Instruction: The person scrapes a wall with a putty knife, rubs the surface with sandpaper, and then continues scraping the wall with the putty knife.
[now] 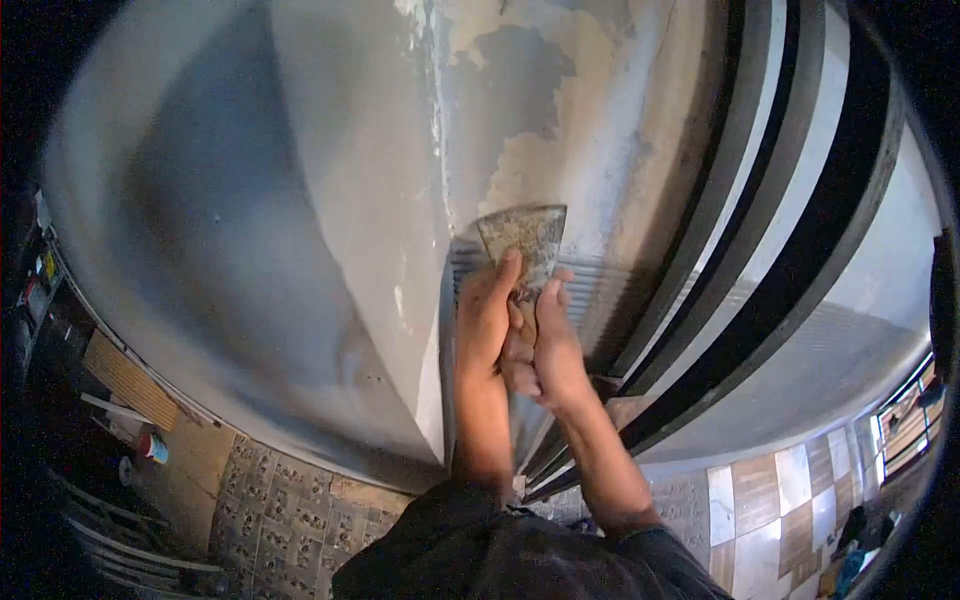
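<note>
A putty knife (527, 232) with a wide, flared, stained blade points up the wall, its broad edge at the patchy surface. My right hand (553, 345) is closed round its handle, thumb pointing up along the side. Close against it, my left hand (486, 312) also grips the tool, with the thumb pressed on the flat of the blade. The fingers of both hands partly hide the handle. Ahead is a wall (600, 60) with bare grey and tan patches and a whitish vertical seam left of the blade.
Dark curved bars (790, 170) run down the wall on my right. Patterned floor tiles (275, 510) lie below left, brown and white tiles (770, 500) below right. A small tub (153, 447) stands far left near a ribbed brown panel (128, 380).
</note>
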A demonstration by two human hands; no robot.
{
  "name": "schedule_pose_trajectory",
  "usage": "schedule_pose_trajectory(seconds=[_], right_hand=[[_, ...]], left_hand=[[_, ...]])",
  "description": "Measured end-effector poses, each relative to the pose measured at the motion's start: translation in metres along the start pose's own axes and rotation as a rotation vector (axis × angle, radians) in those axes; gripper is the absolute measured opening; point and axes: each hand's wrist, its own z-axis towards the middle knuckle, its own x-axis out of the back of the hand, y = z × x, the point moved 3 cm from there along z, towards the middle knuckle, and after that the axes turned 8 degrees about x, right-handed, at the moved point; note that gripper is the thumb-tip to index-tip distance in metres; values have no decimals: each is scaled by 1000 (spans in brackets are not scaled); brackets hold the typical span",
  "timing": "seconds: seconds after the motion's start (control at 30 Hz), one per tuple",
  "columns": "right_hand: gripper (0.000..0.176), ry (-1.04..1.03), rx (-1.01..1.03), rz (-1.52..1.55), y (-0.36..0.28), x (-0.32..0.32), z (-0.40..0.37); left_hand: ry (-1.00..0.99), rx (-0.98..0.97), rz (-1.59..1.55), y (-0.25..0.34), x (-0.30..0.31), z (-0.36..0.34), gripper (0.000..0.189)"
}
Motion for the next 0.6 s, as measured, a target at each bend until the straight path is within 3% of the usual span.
schedule_pose_trajectory(seconds=[0.07,0.13,0.2,0.27,0.33,0.37,0.47,0.53,0.6], right_hand=[[54,113,17,14,2,-1,-7],[54,80,12,36,2,-2,-2],[55,62,17,-9,2,-12,0],[54,43,44,-49,4,-6,4],[53,139,79,-27,18,6,2],[53,81,107,-46,20,7,8],[52,-33,86,-42,-6,-16,21],[52,-97,129,-54,-8,-18,17],[52,127,81,-22,6,-5,-1]], left_hand=[[-3,-44,66,4,-5,-7,42],[3,-46,145,4,1,-3,45],[-114,46,-120,6,2,-4,47],[-77,81,-169,0,1,-1,46],[-17,-14,24,-10,6,-5,47],[93,-14,95,-14,14,0,45],[112,9,-97,7,18,15,43],[68,-74,-156,3,14,22,42],[62,10,21,-12,11,5,43]])
